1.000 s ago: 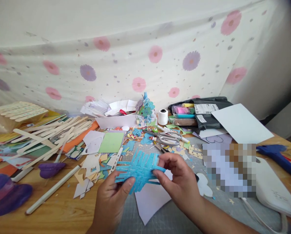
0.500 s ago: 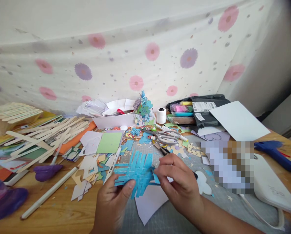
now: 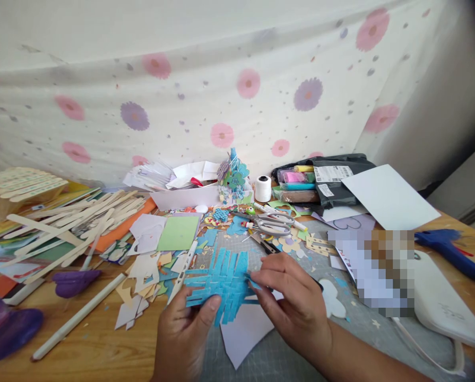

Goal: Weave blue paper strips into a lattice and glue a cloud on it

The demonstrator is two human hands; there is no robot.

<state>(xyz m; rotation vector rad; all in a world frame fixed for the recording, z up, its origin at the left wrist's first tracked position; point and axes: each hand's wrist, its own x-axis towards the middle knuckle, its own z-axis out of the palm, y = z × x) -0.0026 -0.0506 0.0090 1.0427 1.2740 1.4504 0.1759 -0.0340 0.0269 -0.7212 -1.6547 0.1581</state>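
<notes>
A woven piece of blue paper strips [image 3: 227, 286], its loose ends sticking out on several sides, is held up over the mat. My left hand [image 3: 189, 323] pinches its lower left part, thumb on top. At its right edge, my right hand [image 3: 293, 297] has thumb and index finger closed on the end of one blue strip, which looks bent over. Below the weave lies a pale lilac paper piece [image 3: 243, 339] on the grey cutting mat [image 3: 285, 366]. Scissors [image 3: 275, 225] with grey handles lie beyond my hands.
Loose craft sticks [image 3: 89, 223] and a long white stick [image 3: 78, 318] lie on the left. Paper scraps [image 3: 144, 270] are scattered around. A white thread spool [image 3: 263, 189] stands at the back. On the right are a blue glue gun [image 3: 456, 254] and a white power bank [image 3: 448, 302].
My right fingers have shifted slightly on the strip at the weave's right edge, and the strip's end shows less. My left hand keeps its pinch, almost still.
</notes>
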